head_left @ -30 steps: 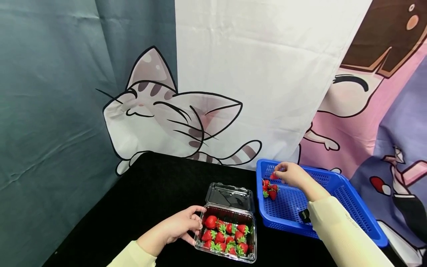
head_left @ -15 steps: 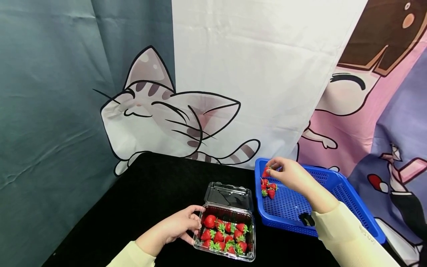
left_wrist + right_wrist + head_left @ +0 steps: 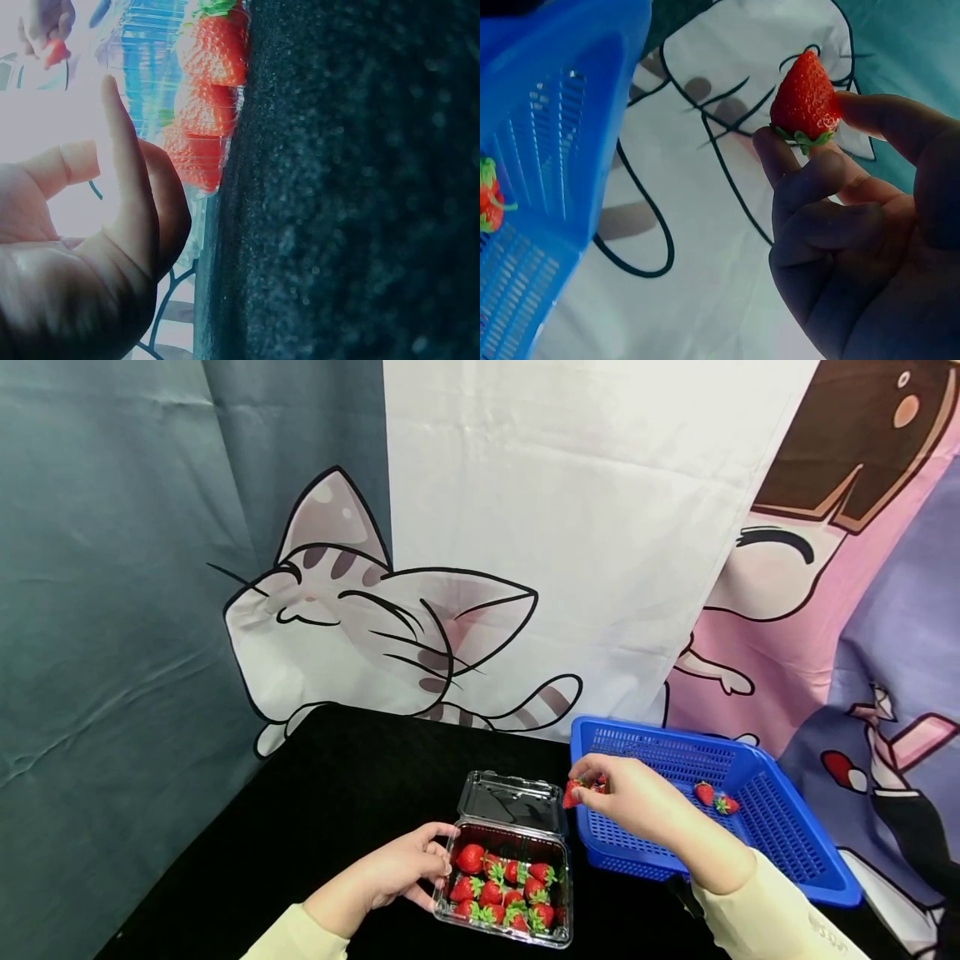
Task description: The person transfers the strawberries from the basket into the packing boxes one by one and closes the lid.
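Clear plastic, the box [image 3: 517,936] could slide if the left hand [image 3: 401,868] at its side, grip hard to judge through glare, is loose. Beyond, the right hand [image 3: 630,797] pinches a strawberry [image 3: 805,97] near the basket [image 3: 630,862]; slack fingertips could drop it.

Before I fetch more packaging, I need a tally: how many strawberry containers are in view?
2. The clear plastic box, lid open, touches the left hand; the blue basket is right of it, partly behind the right forearm. None appears hidden.
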A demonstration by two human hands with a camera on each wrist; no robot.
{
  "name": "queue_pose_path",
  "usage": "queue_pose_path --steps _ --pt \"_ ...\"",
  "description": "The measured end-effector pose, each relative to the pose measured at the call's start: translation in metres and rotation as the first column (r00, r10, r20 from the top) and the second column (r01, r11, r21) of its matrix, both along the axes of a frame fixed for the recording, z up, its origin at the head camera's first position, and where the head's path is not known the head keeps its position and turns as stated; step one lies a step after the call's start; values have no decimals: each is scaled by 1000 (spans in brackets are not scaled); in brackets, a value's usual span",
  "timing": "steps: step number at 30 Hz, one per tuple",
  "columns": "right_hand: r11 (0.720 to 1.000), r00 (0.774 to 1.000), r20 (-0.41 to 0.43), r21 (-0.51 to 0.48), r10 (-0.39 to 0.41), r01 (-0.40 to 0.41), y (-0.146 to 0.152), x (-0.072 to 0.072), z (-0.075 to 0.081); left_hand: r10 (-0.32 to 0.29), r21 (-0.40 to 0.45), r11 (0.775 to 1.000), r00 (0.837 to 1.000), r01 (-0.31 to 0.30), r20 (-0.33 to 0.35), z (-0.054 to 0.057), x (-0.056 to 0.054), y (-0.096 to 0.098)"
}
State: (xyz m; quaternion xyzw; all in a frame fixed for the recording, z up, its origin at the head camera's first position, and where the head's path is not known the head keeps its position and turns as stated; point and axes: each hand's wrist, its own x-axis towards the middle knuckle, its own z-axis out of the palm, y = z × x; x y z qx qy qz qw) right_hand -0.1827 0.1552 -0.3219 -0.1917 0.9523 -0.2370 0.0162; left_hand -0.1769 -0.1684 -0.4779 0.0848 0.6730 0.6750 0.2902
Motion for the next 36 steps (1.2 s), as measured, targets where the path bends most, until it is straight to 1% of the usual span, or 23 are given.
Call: queue_pose_path --steps 3,6,11,15,19,27,36 --pt "1000 1000 -5 20 14 -14 -4 5 -9 -1 -3 1000 1000 1 3 -1 0 0" --pt "998 999 -1 40 39 -39 -8 9 -21 -2 -4 1000 1000 2 3 -1 1 0" --pt "993 994 19 58 103 -104 -17 16 -45 -4 -5 1000 1000 4 3 -1 3 1" --pt "985 988 10 79 151 -151 -24 19 -61 1 -7 1000 1000 -1 10 -2 3 1" --pt "981 986 9 97 169 -169 -31 21 -70 3 -10 1000 1000 -3 15 -3 2 1" --pt "973 979 -44 132 197 -190 -40 28 -87 3 -9 1000 1000 -3 5 -3 0 0" --pt "975 983 -22 136 183 -178 -46 31 -103 7 -13 1000 1000 -7 6 -2 0 0"
